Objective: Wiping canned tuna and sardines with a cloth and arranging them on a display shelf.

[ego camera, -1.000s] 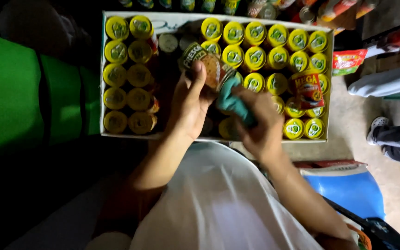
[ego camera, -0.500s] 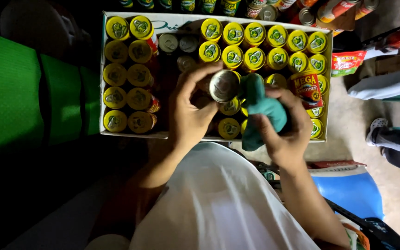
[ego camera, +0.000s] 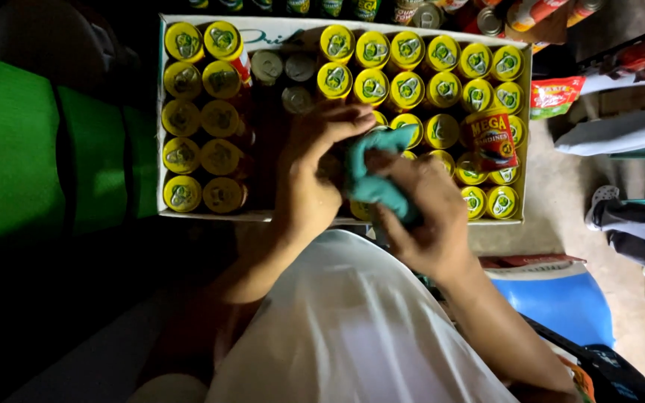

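Over the cardboard tray's [ego camera: 160, 134] near edge, the right hand [ego camera: 423, 216] clutches a teal cloth [ego camera: 373, 175]; the left hand [ego camera: 311, 175] grips something hidden.

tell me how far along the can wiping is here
Hard to say what is already done: the upright yellow-lidded cans fill most of the cardboard box, with nothing marking wiped from unwiped. In hand: the left hand grips something mostly hidden, likely a can, while the right hand presses a teal cloth on it. Possibly left: a few plain grey-topped cans and one can lying on its side.
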